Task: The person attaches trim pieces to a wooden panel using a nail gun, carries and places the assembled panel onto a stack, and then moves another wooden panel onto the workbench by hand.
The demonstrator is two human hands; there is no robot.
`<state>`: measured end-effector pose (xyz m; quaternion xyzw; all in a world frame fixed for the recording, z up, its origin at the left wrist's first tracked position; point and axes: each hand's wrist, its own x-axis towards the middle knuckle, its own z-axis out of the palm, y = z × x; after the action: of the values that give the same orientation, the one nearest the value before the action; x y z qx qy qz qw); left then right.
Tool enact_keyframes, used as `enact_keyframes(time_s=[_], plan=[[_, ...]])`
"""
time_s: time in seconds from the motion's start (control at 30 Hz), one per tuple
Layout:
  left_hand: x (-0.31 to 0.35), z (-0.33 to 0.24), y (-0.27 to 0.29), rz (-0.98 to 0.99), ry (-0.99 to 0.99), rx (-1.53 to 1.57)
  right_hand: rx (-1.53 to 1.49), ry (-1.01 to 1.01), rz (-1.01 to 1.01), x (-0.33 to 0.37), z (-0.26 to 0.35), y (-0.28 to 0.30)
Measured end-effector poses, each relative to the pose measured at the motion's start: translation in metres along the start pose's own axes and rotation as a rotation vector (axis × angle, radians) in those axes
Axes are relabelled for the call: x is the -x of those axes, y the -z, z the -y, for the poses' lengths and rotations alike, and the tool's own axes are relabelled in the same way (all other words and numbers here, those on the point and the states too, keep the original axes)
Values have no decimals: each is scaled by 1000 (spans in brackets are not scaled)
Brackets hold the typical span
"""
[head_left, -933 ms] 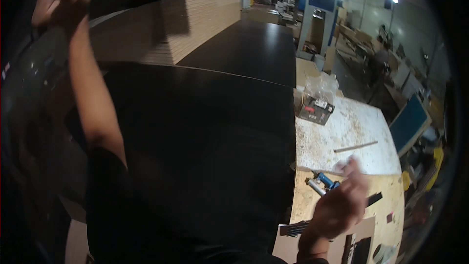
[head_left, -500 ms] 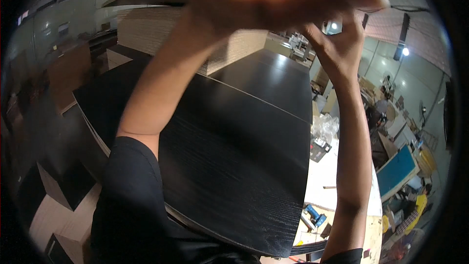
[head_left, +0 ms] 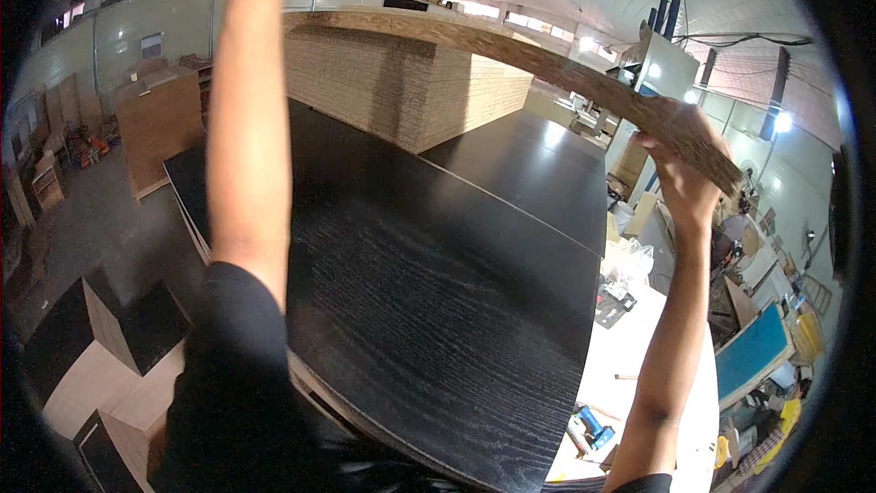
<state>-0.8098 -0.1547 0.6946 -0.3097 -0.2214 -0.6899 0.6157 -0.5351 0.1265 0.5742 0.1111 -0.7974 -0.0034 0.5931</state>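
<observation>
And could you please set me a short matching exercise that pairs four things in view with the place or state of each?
1. right hand
2. blue power tool
3. stack of boards
4. teal panel

A. lying on the pale worktop
B. near the picture's right rim
C. gripping a chipboard panel
D. standing on black wood-grain panels

Pairs: 1-C, 2-A, 3-D, 4-B
</observation>
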Motion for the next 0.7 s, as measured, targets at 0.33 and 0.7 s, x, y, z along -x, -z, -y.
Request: enact_keyframes(time_s=[0.33, 0.7], plan=[[65, 106, 100, 24, 1311, 136, -78, 72, 17, 65, 7, 123], [63, 46, 110, 131, 1504, 136, -24, -167, -284, 153, 95, 212]])
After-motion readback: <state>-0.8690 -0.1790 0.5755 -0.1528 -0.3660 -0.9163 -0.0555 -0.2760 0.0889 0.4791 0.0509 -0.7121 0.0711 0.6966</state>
